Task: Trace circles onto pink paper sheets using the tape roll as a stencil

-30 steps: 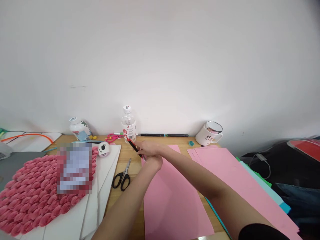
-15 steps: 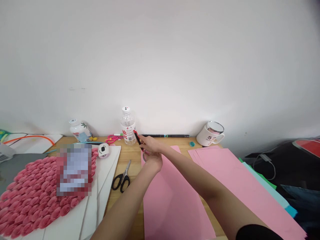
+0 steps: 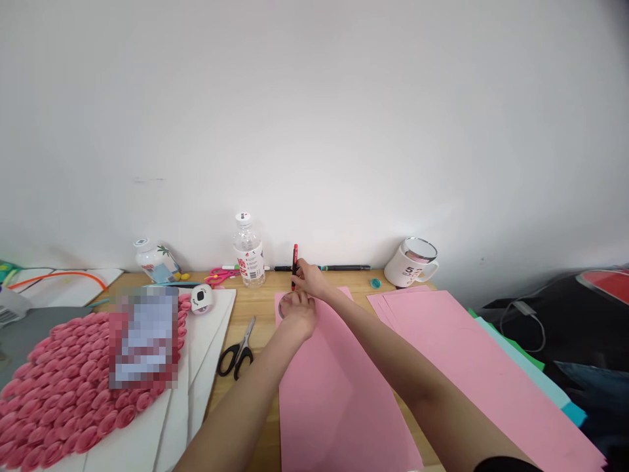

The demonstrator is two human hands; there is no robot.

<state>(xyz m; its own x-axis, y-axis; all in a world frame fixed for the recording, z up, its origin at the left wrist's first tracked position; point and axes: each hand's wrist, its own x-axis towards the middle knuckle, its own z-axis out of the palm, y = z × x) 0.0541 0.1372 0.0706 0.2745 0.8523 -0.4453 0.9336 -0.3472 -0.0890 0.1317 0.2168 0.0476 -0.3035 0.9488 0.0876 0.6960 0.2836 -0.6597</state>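
Observation:
My right hand (image 3: 312, 279) is closed around a red-and-black marker pen (image 3: 295, 262), held nearly upright near the far edge of a pink paper sheet (image 3: 339, 393). My left hand (image 3: 301, 316) lies just below it, its curled fingers holding a small round, grey-rimmed object (image 3: 284, 305) down on that sheet's far left corner. What kind of round object it is cannot be made out, since the fingers cover much of it. Black-handled scissors (image 3: 240, 351) lie on the wooden table (image 3: 240, 410) left of the sheet.
A clear bottle (image 3: 249, 255), a white mug (image 3: 411, 263) and a teal cap (image 3: 375, 283) stand toward the wall. More pink sheets (image 3: 466, 357) lie to the right. At left are pink paper rosettes (image 3: 59, 387), a white tape dispenser (image 3: 201, 299) and pink scissors (image 3: 219, 276).
The marker has swung from leaning left to nearly upright as my right hand shifted slightly right. My left hand stays at the sheet's corner, and more of the round object shows.

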